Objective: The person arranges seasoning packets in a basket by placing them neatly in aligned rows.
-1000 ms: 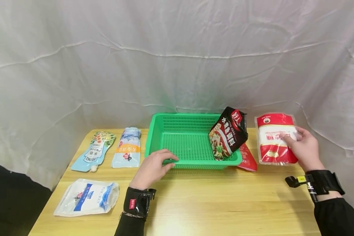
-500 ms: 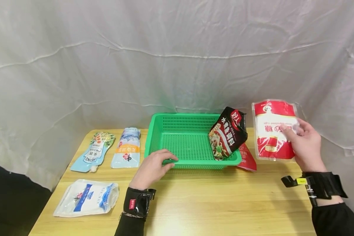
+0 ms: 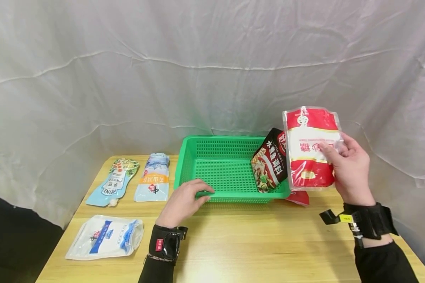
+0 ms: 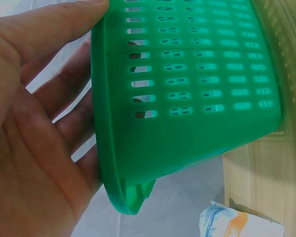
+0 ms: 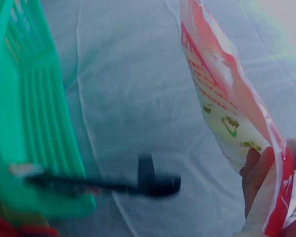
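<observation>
I see my right hand (image 3: 350, 169) raised, forearm upright, fingers and thumb pinching the red-and-white plastic pouch (image 3: 311, 147) above the green slotted plastic basket's (image 3: 219, 194) right end. My left hand (image 3: 182, 202) curls over the basket's near rim, gripping it.

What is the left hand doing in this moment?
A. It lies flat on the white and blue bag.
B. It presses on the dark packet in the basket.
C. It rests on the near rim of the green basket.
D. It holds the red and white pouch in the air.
C: the left hand rests with its fingers on the near rim of the green basket, while the right hand holds the red and white pouch up.
</observation>
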`<state>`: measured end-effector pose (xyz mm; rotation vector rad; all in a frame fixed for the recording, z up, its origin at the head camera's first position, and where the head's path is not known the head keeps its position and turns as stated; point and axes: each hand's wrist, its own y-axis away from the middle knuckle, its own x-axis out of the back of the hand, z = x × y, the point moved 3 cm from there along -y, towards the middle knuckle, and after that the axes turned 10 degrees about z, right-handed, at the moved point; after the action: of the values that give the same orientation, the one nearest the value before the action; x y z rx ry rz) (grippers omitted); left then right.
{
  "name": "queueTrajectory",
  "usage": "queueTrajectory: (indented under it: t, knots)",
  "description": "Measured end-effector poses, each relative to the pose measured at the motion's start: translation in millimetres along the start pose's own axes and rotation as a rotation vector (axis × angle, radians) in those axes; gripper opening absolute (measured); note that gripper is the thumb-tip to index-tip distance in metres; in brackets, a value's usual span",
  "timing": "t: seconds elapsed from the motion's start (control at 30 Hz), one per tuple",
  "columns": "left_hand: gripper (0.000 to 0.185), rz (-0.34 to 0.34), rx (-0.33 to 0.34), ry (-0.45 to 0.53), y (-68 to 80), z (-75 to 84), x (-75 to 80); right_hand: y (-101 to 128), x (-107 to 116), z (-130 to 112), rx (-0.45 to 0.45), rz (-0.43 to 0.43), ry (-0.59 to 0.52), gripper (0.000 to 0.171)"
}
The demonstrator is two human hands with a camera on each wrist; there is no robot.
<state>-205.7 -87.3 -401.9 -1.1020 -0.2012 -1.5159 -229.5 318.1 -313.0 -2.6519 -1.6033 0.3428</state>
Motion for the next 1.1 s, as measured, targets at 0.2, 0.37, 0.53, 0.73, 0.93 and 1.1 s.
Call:
queueTrajectory:
  t: [0.2, 0.37, 0.53, 0.73, 0.93, 1.1]
  knots:
    - [0.023, -0.003, -0.001, -0.004, -0.6, 0.7, 0.0, 23, -29, 3, 0.006, -0.038, -0.071, 0.075]
    - [0.023, -0.006, 0.002, 0.006, -0.4, 0.5, -0.1, 41, -51, 9, 0.013, -0.075, -0.092, 0.071]
    - [0.023, -0.007, 0.011, 0.005, 0.2, 0.9, 0.4, 57, -69, 18, 0.007, -0.083, -0.064, 0.069]
    - [0.022, -0.004, 0.003, 0.004, 0.2, 0.8, 0.8, 72, -89, 33, -0.021, -0.11, -0.022, 0.068]
    - [0.02, -0.01, 0.013, 0.0, 0.0, 0.8, 0.9, 86, -105, 51, -0.061, -0.148, 0.002, 0.068]
    - [0.019, -0.018, 0.036, -0.004, -1.2, 1.8, 0.3, 94, -113, 63, -0.099, -0.161, 0.038, 0.069]
